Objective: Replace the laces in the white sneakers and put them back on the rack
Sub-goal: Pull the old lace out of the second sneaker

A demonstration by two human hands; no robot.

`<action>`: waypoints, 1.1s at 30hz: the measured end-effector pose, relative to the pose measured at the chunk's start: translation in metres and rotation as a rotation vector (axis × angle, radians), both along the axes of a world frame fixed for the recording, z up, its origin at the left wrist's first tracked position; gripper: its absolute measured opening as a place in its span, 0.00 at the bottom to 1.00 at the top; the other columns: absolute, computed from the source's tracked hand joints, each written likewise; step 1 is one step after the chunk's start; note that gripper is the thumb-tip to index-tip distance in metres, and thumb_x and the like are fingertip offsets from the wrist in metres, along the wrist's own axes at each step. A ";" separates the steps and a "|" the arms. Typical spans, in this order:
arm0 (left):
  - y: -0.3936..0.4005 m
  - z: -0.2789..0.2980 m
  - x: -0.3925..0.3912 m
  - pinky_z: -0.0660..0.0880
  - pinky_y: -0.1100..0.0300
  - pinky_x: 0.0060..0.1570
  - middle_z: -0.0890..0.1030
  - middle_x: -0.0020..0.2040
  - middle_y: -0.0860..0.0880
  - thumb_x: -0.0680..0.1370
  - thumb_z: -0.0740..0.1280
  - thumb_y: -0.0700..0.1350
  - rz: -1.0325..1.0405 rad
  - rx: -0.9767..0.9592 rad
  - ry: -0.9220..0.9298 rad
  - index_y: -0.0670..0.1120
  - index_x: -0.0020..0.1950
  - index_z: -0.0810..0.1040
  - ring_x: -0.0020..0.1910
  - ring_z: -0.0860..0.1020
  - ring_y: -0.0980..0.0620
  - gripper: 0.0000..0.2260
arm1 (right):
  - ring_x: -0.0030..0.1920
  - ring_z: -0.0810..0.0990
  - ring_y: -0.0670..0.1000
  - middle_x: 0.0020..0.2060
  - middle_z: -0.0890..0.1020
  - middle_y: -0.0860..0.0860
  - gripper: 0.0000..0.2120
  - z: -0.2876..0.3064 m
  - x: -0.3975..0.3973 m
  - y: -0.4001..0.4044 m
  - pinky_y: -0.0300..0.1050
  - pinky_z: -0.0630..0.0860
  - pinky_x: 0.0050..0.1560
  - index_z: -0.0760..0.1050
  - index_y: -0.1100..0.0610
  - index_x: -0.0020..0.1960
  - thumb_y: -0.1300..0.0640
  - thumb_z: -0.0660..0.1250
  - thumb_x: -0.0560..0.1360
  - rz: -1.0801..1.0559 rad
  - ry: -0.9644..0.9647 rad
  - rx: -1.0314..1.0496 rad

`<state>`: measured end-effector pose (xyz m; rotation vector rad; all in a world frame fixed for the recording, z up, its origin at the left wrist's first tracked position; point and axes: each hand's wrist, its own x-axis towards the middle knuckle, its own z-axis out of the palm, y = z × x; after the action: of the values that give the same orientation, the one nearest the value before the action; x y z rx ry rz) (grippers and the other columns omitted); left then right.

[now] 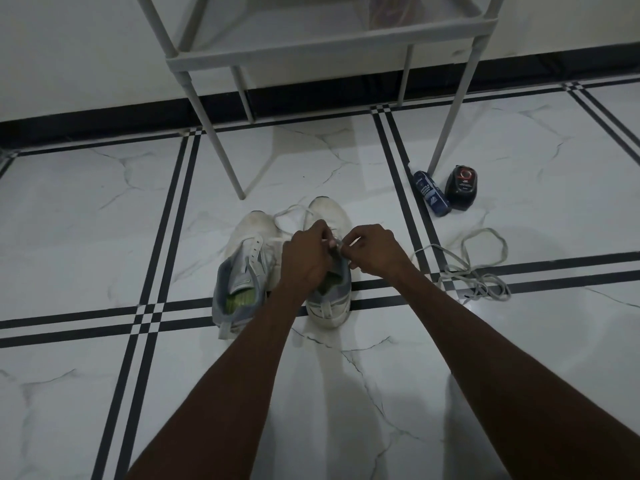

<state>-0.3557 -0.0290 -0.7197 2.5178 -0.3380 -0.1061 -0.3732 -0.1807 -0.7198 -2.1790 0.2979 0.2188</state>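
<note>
White marble-patterned floor tiles (pixel 104 209) with black double stripes carry two white sneakers with grey collars (pixel 242 268), side by side below the grey metal rack (pixel 325 43). We see our left hand (pixel 308 258) and right hand (pixel 372 251) over the right-side sneaker, fingers curled, pinching a pale lace (pixel 337 242). A loose grey lace (pixel 474 268) lies coiled to the right, near a blue bottle (pixel 431 192) and a black container (pixel 461 188).
</note>
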 end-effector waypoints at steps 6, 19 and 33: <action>0.016 -0.005 0.014 0.80 0.48 0.50 0.83 0.46 0.49 0.79 0.64 0.36 0.269 -0.468 0.091 0.44 0.51 0.73 0.48 0.82 0.49 0.04 | 0.41 0.85 0.52 0.40 0.86 0.54 0.15 -0.003 0.000 -0.001 0.53 0.83 0.49 0.82 0.55 0.50 0.45 0.74 0.71 0.016 -0.011 -0.048; 0.022 -0.029 -0.025 0.78 0.52 0.46 0.82 0.42 0.50 0.79 0.68 0.46 0.249 -0.220 -0.105 0.46 0.45 0.80 0.41 0.80 0.52 0.05 | 0.49 0.78 0.53 0.52 0.75 0.53 0.05 0.005 -0.001 0.026 0.48 0.78 0.46 0.83 0.54 0.47 0.59 0.70 0.73 0.135 -0.162 -0.334; 0.023 -0.026 -0.024 0.77 0.60 0.40 0.82 0.36 0.52 0.80 0.68 0.47 0.302 -0.346 -0.091 0.44 0.44 0.81 0.36 0.81 0.56 0.08 | 0.47 0.74 0.54 0.53 0.73 0.57 0.10 -0.003 -0.002 0.028 0.48 0.76 0.43 0.76 0.59 0.51 0.53 0.62 0.78 0.212 -0.332 -0.416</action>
<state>-0.3800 -0.0056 -0.7461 2.2021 -0.0055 0.1725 -0.3748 -0.1524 -0.7229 -2.6107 -0.0873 -0.1007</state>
